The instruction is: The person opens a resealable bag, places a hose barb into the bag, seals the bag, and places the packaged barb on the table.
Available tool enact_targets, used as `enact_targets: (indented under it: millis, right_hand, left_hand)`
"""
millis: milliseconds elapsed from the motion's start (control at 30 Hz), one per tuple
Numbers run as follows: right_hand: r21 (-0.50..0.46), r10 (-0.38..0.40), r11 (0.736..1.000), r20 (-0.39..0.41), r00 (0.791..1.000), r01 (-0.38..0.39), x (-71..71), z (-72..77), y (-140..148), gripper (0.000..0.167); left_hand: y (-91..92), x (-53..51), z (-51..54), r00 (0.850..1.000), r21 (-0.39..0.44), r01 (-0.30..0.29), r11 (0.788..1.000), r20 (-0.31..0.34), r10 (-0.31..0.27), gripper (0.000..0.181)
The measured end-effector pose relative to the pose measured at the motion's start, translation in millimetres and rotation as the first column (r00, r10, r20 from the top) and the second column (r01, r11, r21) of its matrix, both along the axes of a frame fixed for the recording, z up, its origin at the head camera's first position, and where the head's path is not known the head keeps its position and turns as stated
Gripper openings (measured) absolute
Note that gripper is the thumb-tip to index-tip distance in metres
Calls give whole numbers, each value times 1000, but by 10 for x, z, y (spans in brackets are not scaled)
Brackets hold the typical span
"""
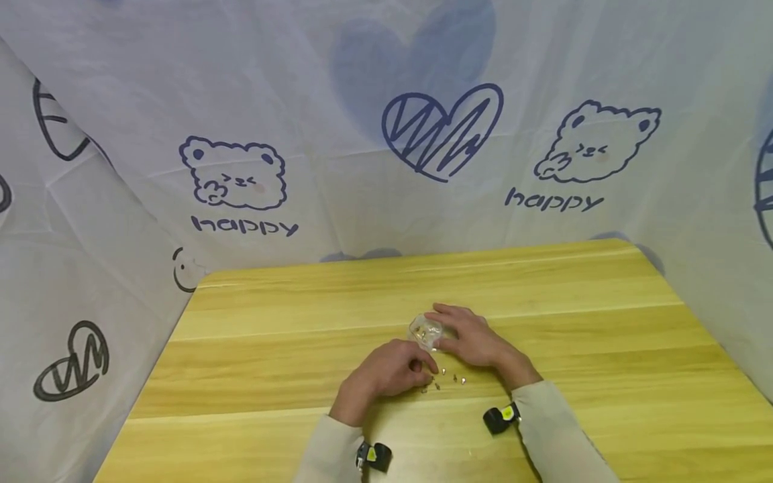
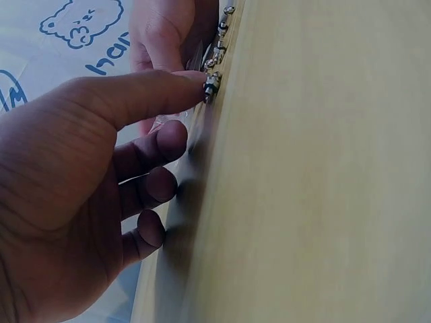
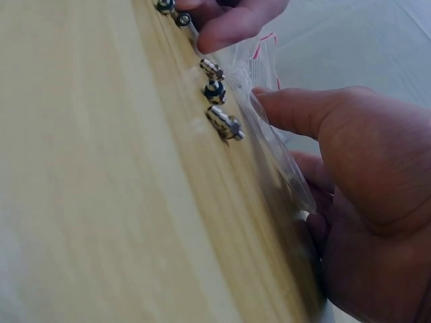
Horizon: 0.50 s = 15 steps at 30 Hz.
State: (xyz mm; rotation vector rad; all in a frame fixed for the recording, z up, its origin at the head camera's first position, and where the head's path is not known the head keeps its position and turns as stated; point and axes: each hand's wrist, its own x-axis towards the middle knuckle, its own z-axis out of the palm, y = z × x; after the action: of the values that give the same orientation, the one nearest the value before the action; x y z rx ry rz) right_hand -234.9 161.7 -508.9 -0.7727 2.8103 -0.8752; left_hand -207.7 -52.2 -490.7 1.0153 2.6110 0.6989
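Near the middle of the table, the right hand grips a clear plastic bag with small metal pieces inside. The right wrist view shows its thumb against the bag, other fingers behind. The left hand is just left of and in front of the bag, thumb and forefinger lowered to the table. In the left wrist view its thumb meets a small metal piece; the forefinger is mostly hidden and the other fingers are bent. More loose pieces lie between the hands, some close to the bag.
A light wooden table extends around both hands. Behind it and at the sides hangs a white cloth with printed bears and hearts. Black wrist cameras, on the left and right, sit beside the sleeves.
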Motion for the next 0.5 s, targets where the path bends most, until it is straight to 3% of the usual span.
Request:
enact_targets:
  millis: [367, 500]
  right_hand:
    - [-6, 2, 1000, 9, 1000, -2, 5, 10, -1, 51]
    - [-4, -2, 1000, 8, 1000, 2, 9, 12, -1, 52]
  left_hand:
    - [-14, 38, -15, 999, -17, -30, 999, -38, 30, 5]
    - [-22, 47, -29, 996, -37, -31, 999, -86, 27, 5]
